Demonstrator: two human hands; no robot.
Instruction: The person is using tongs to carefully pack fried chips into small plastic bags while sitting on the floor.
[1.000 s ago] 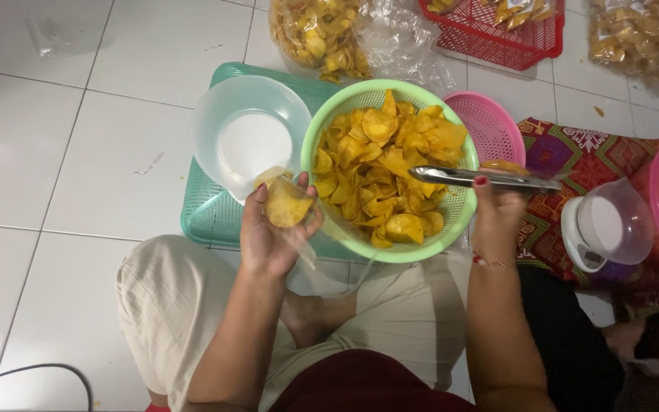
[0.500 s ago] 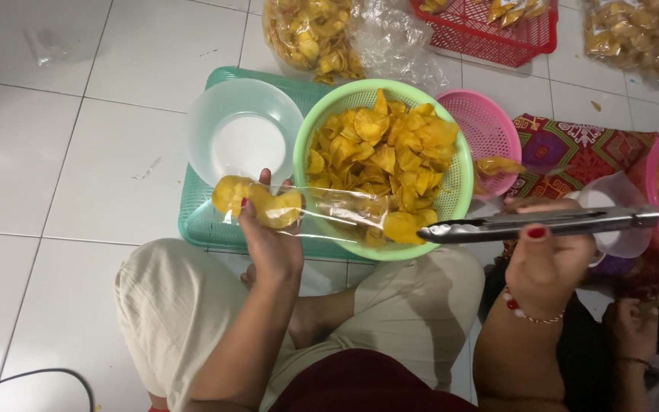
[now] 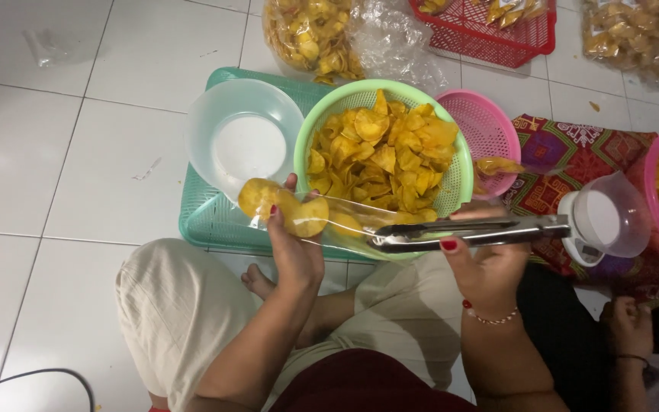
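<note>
My left hand grips a clear plastic bag lying sideways, with a few yellow chips at its closed end. My right hand holds metal tongs, their tips at the bag's open mouth. Just behind stands a green basket heaped with yellow chips. The basket rests on a teal tray.
A clear empty bowl sits on the tray's left. A pink basket stands right of the green one. Another person's hand is at the lower right, near a kitchen scale with a clear cup. Bags of chips and a red basket lie behind.
My left hand turned the bag from bunched upright to stretched sideways. My right hand drew the tongs out of the green basket and brought them to the bag's mouth.
</note>
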